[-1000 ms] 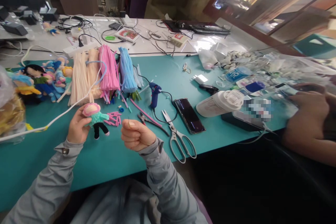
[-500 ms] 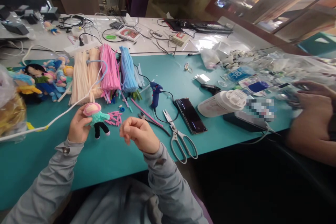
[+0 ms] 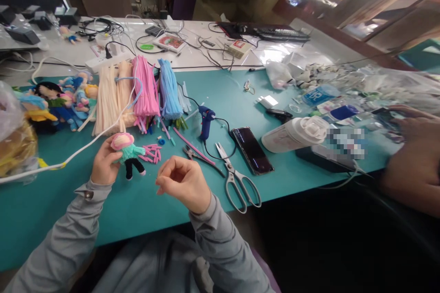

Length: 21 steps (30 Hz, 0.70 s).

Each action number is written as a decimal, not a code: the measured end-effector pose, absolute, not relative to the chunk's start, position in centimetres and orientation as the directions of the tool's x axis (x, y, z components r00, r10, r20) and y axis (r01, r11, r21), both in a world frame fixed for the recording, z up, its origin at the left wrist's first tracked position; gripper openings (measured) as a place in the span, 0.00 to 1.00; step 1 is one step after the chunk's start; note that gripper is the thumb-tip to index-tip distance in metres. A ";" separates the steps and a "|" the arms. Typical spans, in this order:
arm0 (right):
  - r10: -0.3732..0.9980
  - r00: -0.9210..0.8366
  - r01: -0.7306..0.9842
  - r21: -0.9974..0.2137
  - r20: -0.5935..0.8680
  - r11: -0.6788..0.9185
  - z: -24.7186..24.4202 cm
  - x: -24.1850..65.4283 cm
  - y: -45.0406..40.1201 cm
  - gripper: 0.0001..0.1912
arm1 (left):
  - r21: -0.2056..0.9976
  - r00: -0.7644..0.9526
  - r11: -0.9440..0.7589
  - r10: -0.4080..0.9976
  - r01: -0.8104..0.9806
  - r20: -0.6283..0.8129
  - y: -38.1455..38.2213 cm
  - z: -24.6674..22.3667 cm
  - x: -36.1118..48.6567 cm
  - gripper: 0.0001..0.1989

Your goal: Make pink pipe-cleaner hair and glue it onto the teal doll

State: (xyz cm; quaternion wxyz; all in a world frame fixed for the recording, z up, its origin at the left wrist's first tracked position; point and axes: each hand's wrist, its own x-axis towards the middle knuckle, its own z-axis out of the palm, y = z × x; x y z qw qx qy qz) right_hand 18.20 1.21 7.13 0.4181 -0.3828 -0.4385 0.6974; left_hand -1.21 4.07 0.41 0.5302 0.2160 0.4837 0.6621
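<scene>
The left hand (image 3: 105, 162) holds a small doll (image 3: 128, 152) by its head and side, roughly upright, legs hanging free over the green mat (image 3: 137, 213). The right hand (image 3: 185, 183) is apart from it, fingers curled; whether anything thin sits between thumb and forefinger cannot be told. Judgement: a light, steady left hold should spare the fuzzy body. Pink cut pieces (image 3: 151, 153) lie just beside the doll. The scissors' (image 3: 231, 165) handles, near the mat's edge, warrant sleeve clearance.
</scene>
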 end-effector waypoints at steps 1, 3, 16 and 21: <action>0.925 -0.347 -0.241 -0.938 -0.157 -0.249 7.2 18.2 1.1 0.13 | 0.869 -0.342 0.036 0.911 -0.493 -0.231 4.1 0.4 -1.2 0.22; 0.939 -0.319 -0.237 -0.949 -0.128 -0.210 7.4 18.1 1.0 0.15 | 0.870 -0.337 0.045 0.911 -0.492 -0.238 4.1 0.5 -1.2 0.22; 0.960 -0.279 -0.116 -0.993 0.024 -0.009 8.1 18.3 0.4 0.12 | 0.879 -0.330 0.039 0.918 -0.475 -0.219 4.1 0.0 -1.4 0.23; 0.954 -0.299 0.026 -0.999 0.021 0.030 8.1 19.7 0.1 0.07 | 0.894 -0.331 0.025 0.924 -0.447 -0.191 4.0 -0.2 -1.5 0.22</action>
